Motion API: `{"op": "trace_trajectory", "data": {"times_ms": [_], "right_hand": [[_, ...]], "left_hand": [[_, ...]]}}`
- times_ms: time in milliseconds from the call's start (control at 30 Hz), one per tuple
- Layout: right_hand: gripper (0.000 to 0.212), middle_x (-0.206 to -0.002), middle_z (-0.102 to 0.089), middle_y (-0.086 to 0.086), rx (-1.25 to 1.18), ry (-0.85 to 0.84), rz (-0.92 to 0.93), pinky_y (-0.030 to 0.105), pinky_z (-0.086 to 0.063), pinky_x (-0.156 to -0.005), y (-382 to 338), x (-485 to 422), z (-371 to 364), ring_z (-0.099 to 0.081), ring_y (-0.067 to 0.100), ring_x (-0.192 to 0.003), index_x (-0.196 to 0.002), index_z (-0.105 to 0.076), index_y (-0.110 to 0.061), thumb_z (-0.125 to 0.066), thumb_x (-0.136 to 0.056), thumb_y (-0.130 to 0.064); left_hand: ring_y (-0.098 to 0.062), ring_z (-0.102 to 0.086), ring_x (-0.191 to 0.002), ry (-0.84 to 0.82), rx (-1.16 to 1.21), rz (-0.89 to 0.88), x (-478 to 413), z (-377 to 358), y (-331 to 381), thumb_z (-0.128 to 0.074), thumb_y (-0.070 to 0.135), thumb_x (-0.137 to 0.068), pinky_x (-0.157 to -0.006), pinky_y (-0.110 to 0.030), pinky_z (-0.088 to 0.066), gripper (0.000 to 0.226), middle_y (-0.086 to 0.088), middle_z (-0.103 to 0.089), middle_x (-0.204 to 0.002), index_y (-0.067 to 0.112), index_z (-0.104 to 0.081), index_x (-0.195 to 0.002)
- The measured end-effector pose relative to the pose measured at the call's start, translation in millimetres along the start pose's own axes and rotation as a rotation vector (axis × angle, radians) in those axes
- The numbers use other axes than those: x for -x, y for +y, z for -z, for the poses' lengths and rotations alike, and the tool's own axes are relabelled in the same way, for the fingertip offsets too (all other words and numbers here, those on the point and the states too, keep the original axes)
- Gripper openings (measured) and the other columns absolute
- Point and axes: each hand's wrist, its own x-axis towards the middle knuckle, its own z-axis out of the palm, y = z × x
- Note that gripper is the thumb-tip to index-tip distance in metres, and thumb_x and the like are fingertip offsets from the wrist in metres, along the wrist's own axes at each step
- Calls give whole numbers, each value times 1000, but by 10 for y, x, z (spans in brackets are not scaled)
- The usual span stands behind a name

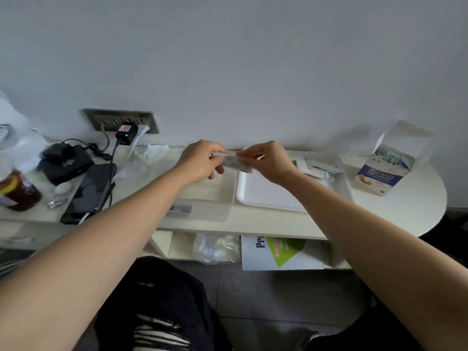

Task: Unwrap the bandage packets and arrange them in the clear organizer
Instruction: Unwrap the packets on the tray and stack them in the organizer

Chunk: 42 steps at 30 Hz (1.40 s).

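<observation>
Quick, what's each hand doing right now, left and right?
Left hand: closed, pinching one end of the bandage packet.
Right hand: closed, pinching the other end of the same packet.

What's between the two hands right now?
In the head view, a bandage packet spans between the left hand and right hand, pinched by both.

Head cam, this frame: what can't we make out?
Bandage packet: head view, blurred, ends covered by the left hand and right hand; torn open or not, unclear.
Clear organizer: head view, see-through, partly behind the left forearm; compartments not readable.
Open box: head view, print too small to read.
Dark jar: head view, cut by the left edge.
</observation>
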Motion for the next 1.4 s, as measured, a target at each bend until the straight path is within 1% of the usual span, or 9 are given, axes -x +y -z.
{"op": "trace_trajectory", "data": {"times_ms": [167, 267, 400, 600, 967, 1067, 1167, 1267, 1400], "right_hand": [[13, -84, -75, 2, 61, -98, 81, 25, -55, -76, -380, -157, -456, -69, 12, -79, -89, -77, -16, -72, -78, -12], [16, -79, -73, -1, 162, -174, -6, 29, -56, -78, -458, -235, -581, -68, 14, -79, -85, -76, -20, -70, -75, -9], [20, -80, -70, -7, 466, -437, -45, 23, -50, -74, -496, -270, -759, -60, 9, -77, -89, -77, -24, -74, -74, -11], [27, -97, -73, 4, 773, -658, -158, 28, -56, -78, -442, -328, -1029, -66, 18, -84, -99, -75, -14, -68, -75, -2], [25, -93, -72, 15, 658, -792, -272, 35, -60, -75, -336, -354, -1139, -72, 25, -80, -103, -71, -2, -74, -79, -11], [23, -96, -72, 17, 611, -795, -255, 34, -60, -75, -347, -331, -1104, -72, 25, -78, -103, -71, -2, -70, -81, -7], [19, -90, -72, 13, 569, -797, -207, 30, -59, -77, -399, -281, -1037, -68, 20, -69, -102, -71, -3, -66, -85, -11], [15, -80, -73, 9, 422, -590, -82, 24, -55, -75, -423, -289, -882, -63, 13, -62, -94, -73, -9, -62, -85, -11], [13, -81, -73, 10, 123, -330, -36, 25, -55, -71, -326, -248, -479, -65, 15, -67, -93, -74, -8, -62, -87, -10]], "left_hand": [[-15, -60, -53, 12, -11, 90, 173, 325, -351, -58, 21, -91, -53, -24, -46, 10, 4, -72, -71, 24, -67, -90], [-16, -66, -77, 45, -156, 137, 206, 417, -601, -60, 23, -91, -70, -28, -50, 9, 6, -71, -82, 20, -66, -97], [-18, -60, -107, -133, -310, 141, 160, 358, -739, -57, 19, -93, -92, -29, -46, 22, 1, -65, -116, 16, -65, -113], [-25, -62, -103, -407, -364, 265, 48, 143, -796, -57, 20, -91, -96, -36, -48, 25, -7, -68, -112, 9, -69, -108], [-25, -56, -88, -499, -380, 354, 7, 129, -887, -61, 22, -88, -78, -29, -44, 26, -11, -67, -102, 3, -69, -104], [-24, -51, -80, -503, -386, 358, 20, 119, -885, -60, 23, -88, -72, -28, -41, 24, -8, -60, -87, 3, -69, -99], [-31, -56, -84, -532, -393, 348, 46, 129, -853, -59, 21, -90, -75, -32, -43, 22, -15, -62, -91, 3, -69, -99], [-36, -60, -100, -503, -358, 328, 45, 146, -861, -56, 14, -90, -80, -34, -44, 28, -27, -60, -110, -5, -65, -108], [-25, -61, -96, -349, -393, 260, 5, 186, -820, -52, 21, -90, -82, -30, -46, 21, -6, -67, -107, 12, -69, -99]]}}
